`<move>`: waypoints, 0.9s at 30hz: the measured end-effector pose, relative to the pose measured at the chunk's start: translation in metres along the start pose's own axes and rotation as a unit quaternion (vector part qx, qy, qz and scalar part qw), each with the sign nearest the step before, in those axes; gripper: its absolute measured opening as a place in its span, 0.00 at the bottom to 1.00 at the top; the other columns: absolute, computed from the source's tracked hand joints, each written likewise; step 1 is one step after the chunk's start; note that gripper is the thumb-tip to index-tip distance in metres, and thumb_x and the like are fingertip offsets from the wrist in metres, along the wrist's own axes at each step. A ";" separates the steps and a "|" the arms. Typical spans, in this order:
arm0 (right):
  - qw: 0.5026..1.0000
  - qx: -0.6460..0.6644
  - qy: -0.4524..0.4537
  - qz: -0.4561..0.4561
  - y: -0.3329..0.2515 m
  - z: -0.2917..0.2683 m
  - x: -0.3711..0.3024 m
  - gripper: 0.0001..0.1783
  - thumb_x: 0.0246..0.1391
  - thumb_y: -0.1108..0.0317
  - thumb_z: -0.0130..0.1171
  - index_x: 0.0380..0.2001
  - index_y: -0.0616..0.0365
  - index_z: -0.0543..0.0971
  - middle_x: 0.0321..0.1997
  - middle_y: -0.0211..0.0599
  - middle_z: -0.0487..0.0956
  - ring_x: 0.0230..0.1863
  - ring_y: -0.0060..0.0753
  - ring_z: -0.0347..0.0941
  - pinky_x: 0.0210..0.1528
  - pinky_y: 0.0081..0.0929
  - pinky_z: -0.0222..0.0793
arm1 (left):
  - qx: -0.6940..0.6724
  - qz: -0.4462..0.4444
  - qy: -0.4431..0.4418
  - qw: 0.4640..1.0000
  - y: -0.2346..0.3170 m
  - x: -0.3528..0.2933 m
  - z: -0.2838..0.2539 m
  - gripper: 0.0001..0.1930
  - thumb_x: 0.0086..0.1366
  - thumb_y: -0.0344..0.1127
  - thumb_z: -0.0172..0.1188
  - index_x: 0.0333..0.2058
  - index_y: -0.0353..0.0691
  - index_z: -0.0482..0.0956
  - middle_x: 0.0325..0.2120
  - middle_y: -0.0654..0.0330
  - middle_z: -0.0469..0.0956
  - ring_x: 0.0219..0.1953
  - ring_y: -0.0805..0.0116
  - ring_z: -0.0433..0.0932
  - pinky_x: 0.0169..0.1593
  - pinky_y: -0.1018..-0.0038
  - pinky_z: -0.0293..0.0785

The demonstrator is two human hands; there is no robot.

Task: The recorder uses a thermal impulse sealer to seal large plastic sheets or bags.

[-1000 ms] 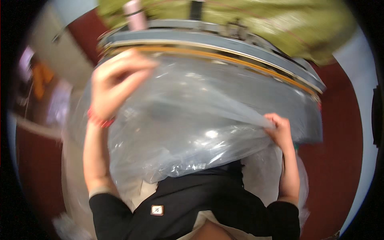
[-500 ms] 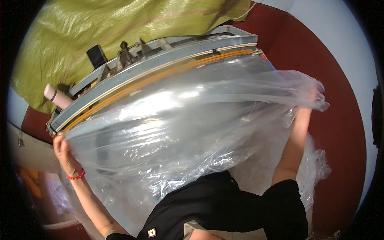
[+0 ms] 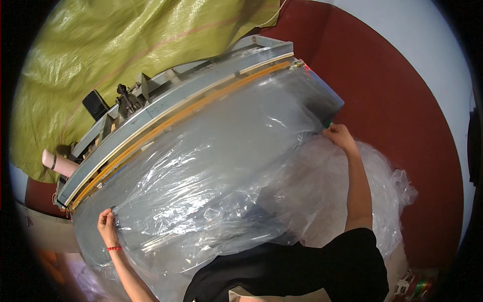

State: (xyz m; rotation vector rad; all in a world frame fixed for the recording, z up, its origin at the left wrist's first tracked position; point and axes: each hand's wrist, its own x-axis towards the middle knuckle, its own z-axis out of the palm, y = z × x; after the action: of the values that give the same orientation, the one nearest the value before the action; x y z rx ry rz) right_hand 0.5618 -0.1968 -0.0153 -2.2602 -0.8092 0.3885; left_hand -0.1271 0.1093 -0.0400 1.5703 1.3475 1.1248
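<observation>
A wide sheet of clear plastic film [image 3: 201, 166] lies spread over a grey work surface [image 3: 322, 95] and is pulled between my hands. My left hand [image 3: 106, 227], with a red bead bracelet at the wrist, pinches the film at its left side. On the right, my right hand [image 3: 340, 137] grips the opposite edge near the surface's right corner. Wrinkles run across the film from hand to hand. More crumpled film hangs over the near edge, against my black shirt.
Along the far edge runs a grey metal bar machine [image 3: 156, 108] with an orange strip [image 3: 201, 105]. A dark phone [image 3: 95, 104] and a pink bottle [image 3: 59, 163] sit beside it. Behind is a yellow-green woven tarp [image 3: 126, 40]; dark red floor [image 3: 402, 126] lies to the right.
Both hands have come down and closer together, drawing the film toward me and lower over the surface. The far bar now appears further left and more tilted.
</observation>
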 end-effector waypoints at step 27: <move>0.958 -0.076 0.257 -0.103 -0.105 0.131 0.135 0.14 0.32 0.59 0.64 0.25 0.55 0.78 0.32 0.36 0.73 0.38 0.39 0.68 0.41 0.35 0.62 | -0.116 -0.060 0.090 0.987 0.017 -0.010 0.009 0.06 0.57 0.28 0.51 0.34 0.38 0.72 0.25 0.72 0.68 0.25 0.87 0.62 0.27 0.92 0.57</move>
State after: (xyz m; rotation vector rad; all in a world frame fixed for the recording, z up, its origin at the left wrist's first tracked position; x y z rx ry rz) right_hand 0.5556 0.0178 -0.0414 -2.2343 -0.8001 -0.3603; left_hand -0.1139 0.0966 -0.0284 1.2301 1.3532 1.3208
